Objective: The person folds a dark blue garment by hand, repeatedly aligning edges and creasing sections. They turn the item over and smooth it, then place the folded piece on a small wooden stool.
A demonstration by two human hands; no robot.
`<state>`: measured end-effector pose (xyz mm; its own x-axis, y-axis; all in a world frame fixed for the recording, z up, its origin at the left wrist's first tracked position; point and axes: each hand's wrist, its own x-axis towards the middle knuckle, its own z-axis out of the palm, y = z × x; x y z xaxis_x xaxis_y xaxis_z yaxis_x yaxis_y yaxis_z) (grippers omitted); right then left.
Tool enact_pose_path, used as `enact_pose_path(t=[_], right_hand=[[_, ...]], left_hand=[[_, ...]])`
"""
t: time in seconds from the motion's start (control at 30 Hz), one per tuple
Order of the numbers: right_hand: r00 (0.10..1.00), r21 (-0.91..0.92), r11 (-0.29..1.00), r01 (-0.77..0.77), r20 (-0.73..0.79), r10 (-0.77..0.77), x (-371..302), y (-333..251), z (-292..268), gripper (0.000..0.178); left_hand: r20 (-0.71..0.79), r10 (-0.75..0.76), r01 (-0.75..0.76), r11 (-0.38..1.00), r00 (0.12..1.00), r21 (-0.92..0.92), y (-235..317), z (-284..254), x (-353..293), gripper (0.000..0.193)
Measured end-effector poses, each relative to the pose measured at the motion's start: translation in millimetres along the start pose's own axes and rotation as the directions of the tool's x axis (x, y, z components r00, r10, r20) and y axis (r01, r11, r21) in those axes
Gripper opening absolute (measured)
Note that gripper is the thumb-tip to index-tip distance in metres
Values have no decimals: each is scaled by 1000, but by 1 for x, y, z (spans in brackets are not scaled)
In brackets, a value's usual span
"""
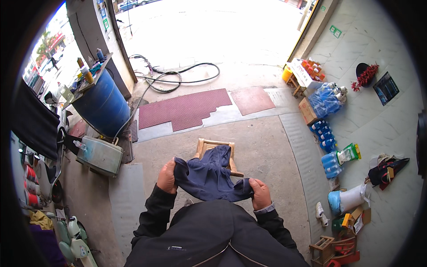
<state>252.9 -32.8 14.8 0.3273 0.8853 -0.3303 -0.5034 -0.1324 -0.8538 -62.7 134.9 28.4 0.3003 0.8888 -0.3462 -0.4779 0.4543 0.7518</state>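
Observation:
A dark blue cloth garment (207, 175) hangs stretched in front of me, its near edge sagging between my hands. I cannot tell exactly what kind of garment it is. At its left edge my left hand (167, 176) is closed on the fabric. My right hand (259, 194) pinches the opposite corner, thumb on top. The far part of the cloth drapes over a small wooden stool (235, 167), hiding much of its slatted seat.
A blue barrel (103, 103) and a grey box (100, 155) stand at the left. Ahead lie a red mat (182, 108) and a coiled black hose (171, 80). Along the right wall are bottle packs (326, 100), white shoes (321, 214) and a wooden chair (323, 249).

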Motion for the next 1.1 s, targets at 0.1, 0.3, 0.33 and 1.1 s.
enact_pose_path(t=[0.1,0.3,0.33,1.1], right_hand=[[999,-45,998,-37,11,37,-2,10,3,24],[998,191,981,-38,59,28,0,12,32,21],[995,215,972,-99,29,95,2,13,38,22],[956,247,937,-247,222,193,-2,29,44,33]], left_hand=[[58,7,-7,1000,998,-13,-14,4,5,31],[169,-29,-6,979,985,203,-46,21,10,26],[168,-56,19,976,984,216,-56,27,10,26],[274,-136,-3,892,952,452,-110,50,-4,33]])
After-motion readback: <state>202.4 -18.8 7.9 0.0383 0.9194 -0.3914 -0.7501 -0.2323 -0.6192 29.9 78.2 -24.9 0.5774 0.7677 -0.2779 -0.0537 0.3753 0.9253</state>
